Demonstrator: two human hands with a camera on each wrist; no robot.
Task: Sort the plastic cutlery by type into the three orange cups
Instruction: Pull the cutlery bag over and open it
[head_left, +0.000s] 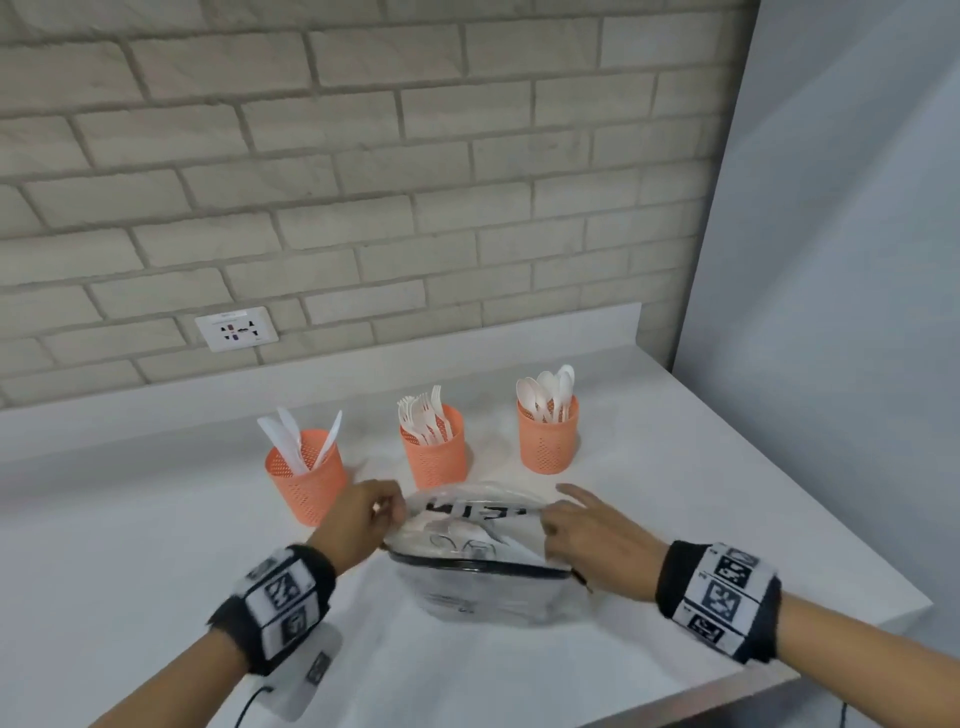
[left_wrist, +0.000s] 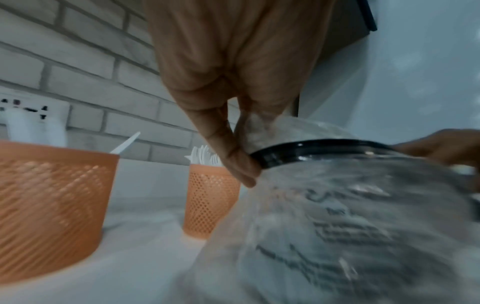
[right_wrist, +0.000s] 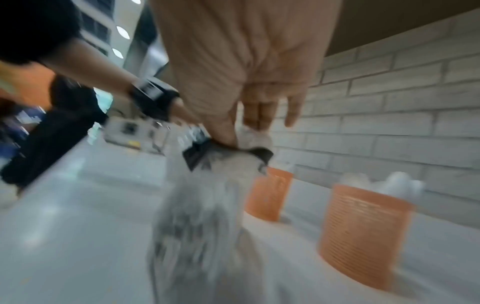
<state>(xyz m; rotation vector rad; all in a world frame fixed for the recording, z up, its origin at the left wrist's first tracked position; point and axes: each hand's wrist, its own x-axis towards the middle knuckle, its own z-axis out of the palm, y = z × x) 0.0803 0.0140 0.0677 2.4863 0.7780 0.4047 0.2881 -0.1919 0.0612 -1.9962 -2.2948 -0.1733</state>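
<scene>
While both hands pinch its black rim, left hand (head_left: 370, 514) and right hand (head_left: 587, 535) spread the clear bag (head_left: 483, 587) open, apparently to reach leftover cutlery; beyond stand cups of knives (head_left: 306, 480), forks (head_left: 435, 452) and spoons (head_left: 548, 436).

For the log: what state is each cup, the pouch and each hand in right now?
Left cup: upright, holds knives.
Middle cup: upright, holds forks.
Right cup: upright, holds spoons.
Clear pouch: on the counter, mouth pulled open, some cutlery inside.
Left hand: pinches the pouch rim.
Right hand: pinches the opposite rim.
</scene>
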